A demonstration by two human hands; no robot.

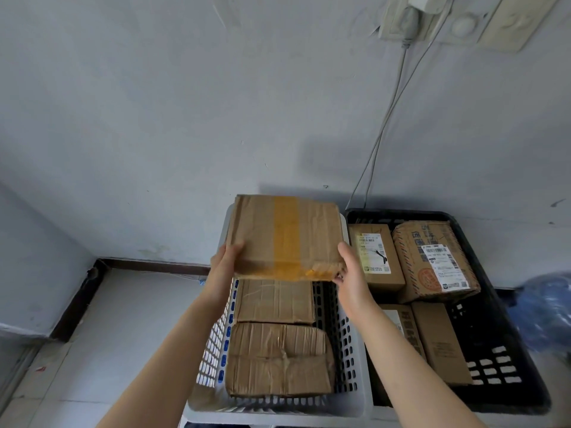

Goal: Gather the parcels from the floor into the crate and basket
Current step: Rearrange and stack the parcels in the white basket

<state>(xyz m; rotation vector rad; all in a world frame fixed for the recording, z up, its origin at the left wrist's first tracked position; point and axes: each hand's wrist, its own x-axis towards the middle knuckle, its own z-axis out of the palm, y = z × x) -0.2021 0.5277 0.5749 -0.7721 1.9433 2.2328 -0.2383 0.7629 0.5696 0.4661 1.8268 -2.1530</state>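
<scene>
Above the basket (278, 409), our left hand (224, 262) and right hand (352, 268) grip the parcel (285, 236) by its near corners; it may snag the rim.

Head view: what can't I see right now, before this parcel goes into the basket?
- Far end of the white basket: covered by the held parcel.
- Fingers of the left grip and right grip: under the parcel.
- Near-left corner of the black crate: behind the right forearm.
- Blue object: blurred, cut off by the right edge.
- Label text: too small.
</scene>
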